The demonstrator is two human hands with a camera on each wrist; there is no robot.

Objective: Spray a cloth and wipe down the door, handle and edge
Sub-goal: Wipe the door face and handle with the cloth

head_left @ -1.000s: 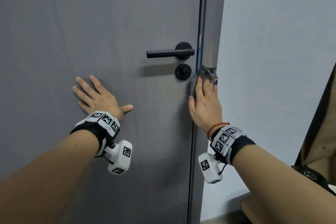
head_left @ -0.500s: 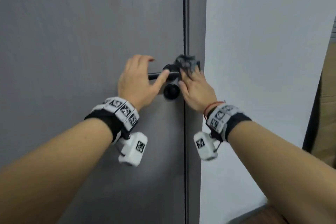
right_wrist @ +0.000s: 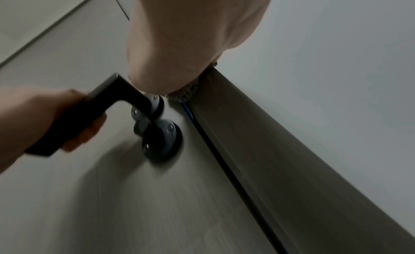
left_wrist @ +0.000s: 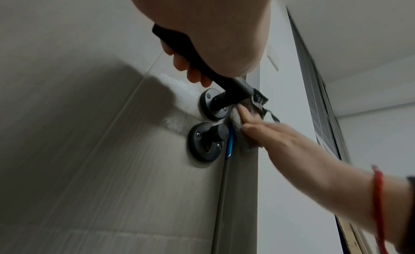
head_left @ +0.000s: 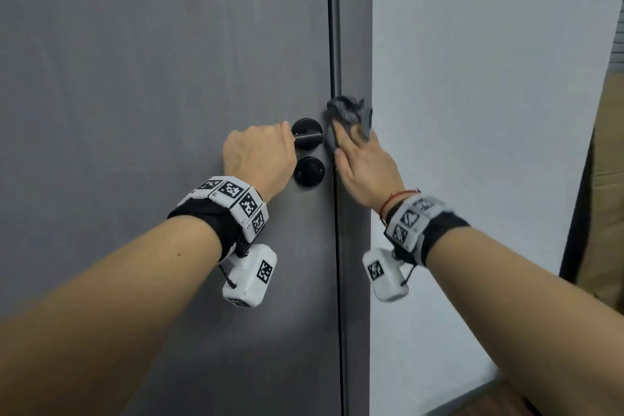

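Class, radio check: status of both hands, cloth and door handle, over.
Left hand grips door handle. Right hand presses cloth flat at door edge. Nothing in the way.

Left hand (right_wrist: 44, 119) grips black handle (right_wrist: 107, 101); cloth (right_wrist: 186, 93) against door edge (right_wrist: 224, 105).

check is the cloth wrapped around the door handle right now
No. The left hand grips the bare black handle, while the right hand presses the cloth against the door edge beside it.
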